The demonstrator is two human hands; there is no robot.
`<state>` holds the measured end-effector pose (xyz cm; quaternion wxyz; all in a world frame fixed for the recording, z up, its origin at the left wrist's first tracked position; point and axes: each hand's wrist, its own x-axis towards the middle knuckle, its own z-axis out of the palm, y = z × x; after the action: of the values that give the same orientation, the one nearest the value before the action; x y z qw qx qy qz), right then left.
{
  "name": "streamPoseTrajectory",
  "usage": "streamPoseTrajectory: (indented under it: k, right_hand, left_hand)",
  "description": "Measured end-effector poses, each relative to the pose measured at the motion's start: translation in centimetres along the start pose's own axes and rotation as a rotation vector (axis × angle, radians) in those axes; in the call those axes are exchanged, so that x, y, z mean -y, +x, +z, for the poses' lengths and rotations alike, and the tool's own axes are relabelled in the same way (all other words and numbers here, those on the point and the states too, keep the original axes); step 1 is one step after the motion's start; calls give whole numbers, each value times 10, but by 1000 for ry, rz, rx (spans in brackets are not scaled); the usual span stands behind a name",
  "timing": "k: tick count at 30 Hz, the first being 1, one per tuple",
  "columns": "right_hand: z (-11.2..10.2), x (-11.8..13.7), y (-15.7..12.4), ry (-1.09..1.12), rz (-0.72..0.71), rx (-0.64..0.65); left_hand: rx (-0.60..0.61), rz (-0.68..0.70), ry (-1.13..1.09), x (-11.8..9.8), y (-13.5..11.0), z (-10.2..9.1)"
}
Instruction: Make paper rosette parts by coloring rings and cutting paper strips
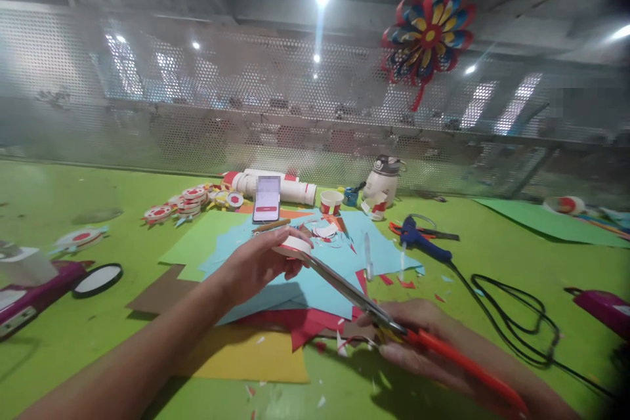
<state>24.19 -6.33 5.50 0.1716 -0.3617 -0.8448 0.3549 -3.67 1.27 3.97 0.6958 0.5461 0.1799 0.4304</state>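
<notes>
Red-handled scissors (344, 287) sit in the right hand (423, 318), fingers wrapped round the grips; blade tips are right up at a white piece (295, 246), can't tell if they're actually biting in; left hand (258, 264) has that piece pinched, held up over the blue paper (315, 293) on the green table (138, 249); phone (266, 200) and little cup (331, 202) stand behind; glue gun (426, 243) lies off to the right
</notes>
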Motion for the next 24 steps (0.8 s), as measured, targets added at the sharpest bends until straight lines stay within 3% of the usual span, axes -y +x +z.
streamPoseTrajectory:
  k: [10, 15, 18, 22, 24]
  right_hand:
    - [9, 25, -6, -17, 40, -198]
    - [2, 11, -4, 25, 4, -62]
    - [-1, 6, -6, -4, 20, -95]
    - [-1, 18, -7, 8, 27, -29]
    - [3, 26, -7, 34, 42, -87]
  left_hand:
    - [62, -46, 7, 6, 2, 0]
    - [30, -82, 24, 3, 1, 3]
    - [28, -96, 33, 3, 0, 3]
    - [17, -111, 31, 4, 0, 3]
    - [15, -115, 24, 4, 1, 3]
